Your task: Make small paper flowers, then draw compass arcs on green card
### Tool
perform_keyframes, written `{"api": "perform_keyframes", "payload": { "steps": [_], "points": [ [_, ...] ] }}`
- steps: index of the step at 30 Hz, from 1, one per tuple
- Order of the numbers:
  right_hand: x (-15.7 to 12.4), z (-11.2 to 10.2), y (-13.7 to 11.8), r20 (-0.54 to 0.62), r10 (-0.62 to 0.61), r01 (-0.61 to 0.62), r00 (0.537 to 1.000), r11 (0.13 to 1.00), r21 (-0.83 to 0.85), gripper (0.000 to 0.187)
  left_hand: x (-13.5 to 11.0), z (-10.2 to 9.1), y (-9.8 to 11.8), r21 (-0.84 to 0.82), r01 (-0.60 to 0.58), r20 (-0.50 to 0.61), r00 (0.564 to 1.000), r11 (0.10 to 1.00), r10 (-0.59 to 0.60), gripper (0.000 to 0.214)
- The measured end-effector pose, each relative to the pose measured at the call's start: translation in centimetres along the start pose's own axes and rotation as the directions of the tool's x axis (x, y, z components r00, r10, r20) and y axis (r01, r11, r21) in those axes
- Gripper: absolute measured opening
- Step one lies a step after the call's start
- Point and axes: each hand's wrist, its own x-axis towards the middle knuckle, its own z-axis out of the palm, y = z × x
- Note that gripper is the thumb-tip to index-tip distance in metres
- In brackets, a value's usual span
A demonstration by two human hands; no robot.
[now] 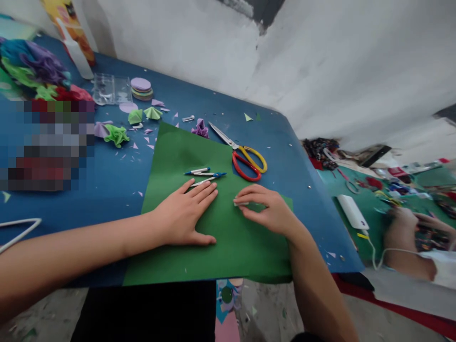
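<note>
A large green paper sheet [213,237] lies on the blue table [302,180]. My left hand [183,213] rests flat on the sheet, fingers stretched out together. My right hand [265,209] sits just to its right, fingers curled in a pinch on a small white object [241,203] pressed to the paper. A blue-and-white drawing compass [204,175] lies on the sheet just beyond my left fingertips. Scissors [244,154] with red and yellow handles lie past the sheet's far edge.
Folded green and purple paper pieces [117,134], a stack of paper circles [141,88], a clear plastic box [112,89] and scraps cover the table's far left. Another person's hand [402,232] works at a cluttered green table on the right, near a white power bank [352,211].
</note>
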Motion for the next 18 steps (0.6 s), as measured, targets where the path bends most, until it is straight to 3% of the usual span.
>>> {"api": "perform_keyframes", "payload": {
  "steps": [5,10,14,18],
  "points": [
    [-0.13,0.10,0.30,0.095,-0.053,0.052,0.994,0.999,0.009,0.012,0.03,-0.09,0.01,-0.006,0.007,0.013,1.000,1.000,-0.007,0.101],
    [-0.24,0.13,0.40,0.011,-0.087,0.088,0.996,0.993,-0.074,0.013,0.02,-0.22,0.07,-0.012,0.007,0.024,1.000,1.000,-0.007,0.101],
    [-0.23,0.07,0.47,0.111,-0.083,0.086,0.990,0.996,-0.019,0.010,0.01,-0.13,0.05,-0.008,0.011,0.020,1.000,1.000,-0.011,0.101],
    [-0.31,-0.02,0.45,0.028,-0.095,0.097,0.995,0.993,-0.074,0.012,-0.03,0.04,0.01,-0.001,-0.001,0.003,1.000,1.000,0.001,0.100]
  ]
}}
